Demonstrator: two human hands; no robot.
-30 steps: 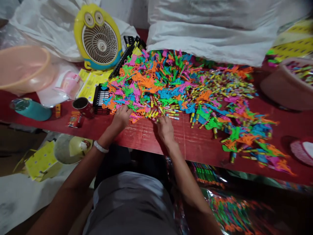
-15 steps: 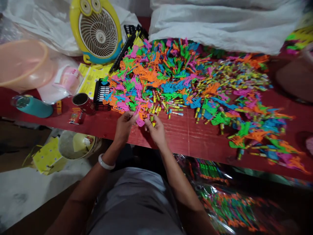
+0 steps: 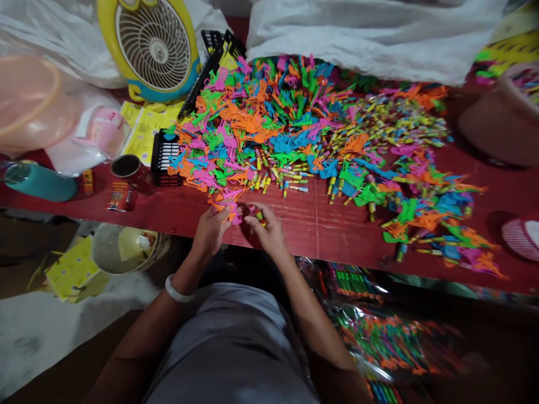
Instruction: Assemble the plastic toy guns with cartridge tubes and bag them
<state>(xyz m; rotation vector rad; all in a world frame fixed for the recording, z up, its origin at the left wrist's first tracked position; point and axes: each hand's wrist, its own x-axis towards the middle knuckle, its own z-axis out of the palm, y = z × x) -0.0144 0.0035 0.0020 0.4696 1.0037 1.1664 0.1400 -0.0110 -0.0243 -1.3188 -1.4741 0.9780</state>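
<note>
Near the front edge of the red table [image 3: 295,224], my left hand [image 3: 209,229] is closed on several pink and orange plastic pieces [image 3: 229,210]. Their exact kind is too small to make out. A short gap to the right, my right hand [image 3: 270,231] is closed on small red-and-yellow tubes [image 3: 257,214], partly hidden by the fingers. Just beyond both hands spreads a big heap of pink, orange, green and blue plastic pieces [image 3: 248,120]. Loose yellow-banded tubes [image 3: 290,182] lie along the heap's front side.
At left stand a yellow fan [image 3: 158,50], a dark red can [image 3: 132,175], a teal bottle [image 3: 44,182] and a peach basin [image 3: 25,101]. A black rack [image 3: 166,157] borders the heap. More tubes [image 3: 391,123] lie at right, near a tub [image 3: 501,123]. A bucket [image 3: 122,249] sits below.
My hands have moved apart slightly, and the pink and orange pieces stay in my left hand, now nearer the table edge. Red-and-yellow tubes show in my right hand. The view has shifted.
</note>
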